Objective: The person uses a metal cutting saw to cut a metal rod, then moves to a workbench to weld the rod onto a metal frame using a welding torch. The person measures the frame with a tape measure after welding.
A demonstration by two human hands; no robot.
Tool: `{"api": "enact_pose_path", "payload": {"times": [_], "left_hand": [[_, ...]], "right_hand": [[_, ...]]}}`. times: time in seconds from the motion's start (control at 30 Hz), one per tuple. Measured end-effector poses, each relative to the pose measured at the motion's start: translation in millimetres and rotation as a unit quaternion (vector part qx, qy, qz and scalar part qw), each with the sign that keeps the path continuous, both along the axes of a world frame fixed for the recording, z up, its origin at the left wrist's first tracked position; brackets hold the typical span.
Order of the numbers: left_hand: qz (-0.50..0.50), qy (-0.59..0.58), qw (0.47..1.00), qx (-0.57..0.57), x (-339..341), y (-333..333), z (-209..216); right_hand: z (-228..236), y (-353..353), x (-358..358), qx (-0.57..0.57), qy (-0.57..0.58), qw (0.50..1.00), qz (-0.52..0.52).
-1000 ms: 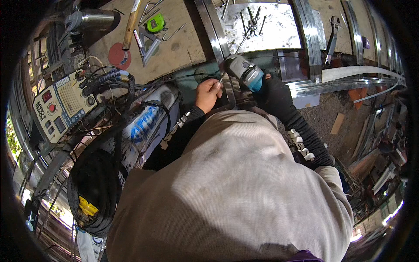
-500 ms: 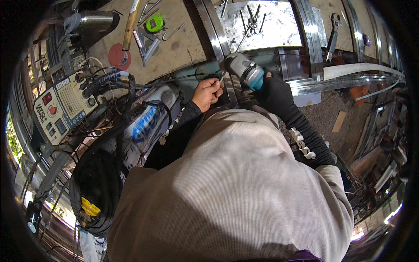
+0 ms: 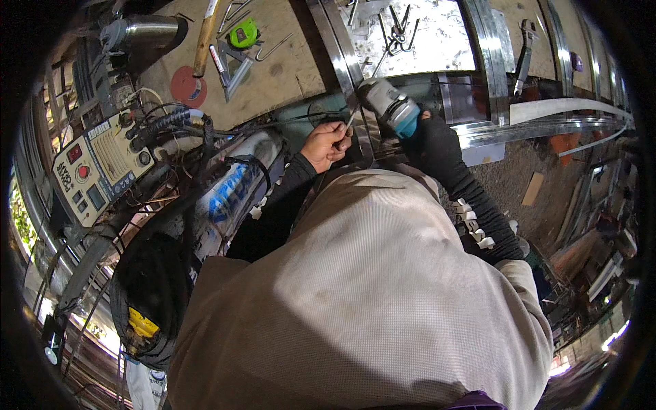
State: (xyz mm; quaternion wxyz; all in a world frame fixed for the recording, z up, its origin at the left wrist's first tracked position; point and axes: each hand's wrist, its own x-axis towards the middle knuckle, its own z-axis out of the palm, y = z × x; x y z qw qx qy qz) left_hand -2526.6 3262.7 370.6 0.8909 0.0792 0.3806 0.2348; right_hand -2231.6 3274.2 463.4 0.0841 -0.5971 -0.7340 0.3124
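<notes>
My left hand (image 3: pixel 326 145), bare-fingered below a black sleeve, pinches a thin metal rod (image 3: pixel 351 120) that sticks out toward the grinder. My right hand (image 3: pixel 436 147), in black covering with a fingertip showing, is closed around the teal rear of an angle grinder (image 3: pixel 393 106). The grinder's grey metal head points up and left, close beside the rod's tip. I cannot make out its disc or whether rod and disc touch. Both hands are just in front of my body, near a shiny metal bar (image 3: pixel 339 55).
Bent metal rods (image 3: pixel 396 37) lie on a bright sheet ahead. A green tape measure (image 3: pixel 243 33), a hammer (image 3: pixel 205 41), a red disc (image 3: pixel 188 87) and a marker (image 3: pixel 217 60) lie front left. A welding machine (image 3: pixel 102 171) stands left; an adjustable wrench (image 3: pixel 524 58) lies right.
The whole view has shifted very slightly. My hands keep the same grips, with the rod and grinder in nearly the same place relative to each other.
</notes>
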Motion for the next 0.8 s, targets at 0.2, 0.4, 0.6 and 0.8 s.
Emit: {"api": "enact_pose_path", "payload": {"times": [0.2, 0.4, 0.6, 0.8], "left_hand": [[0.008, -0.042, 0.999, -0.019, -2, -2, -7], [0.011, -0.081, 0.996, -0.03, -4, -4, -13], [0.018, -0.093, 0.995, -0.044, -2, -5, -16], [0.032, 0.025, 0.999, 0.01, -4, 1, 6]], "right_hand": [[0, 2, 0, -0.01, -0.006, 1.0, -0.02], [-5, 3, 2, 0.02, -0.016, 1.0, 0.008], [-10, 5, 13, 0.005, 0.022, 0.999, 0.025], [-4, 1, 38, -0.138, 0.308, 0.934, -0.115]]}}
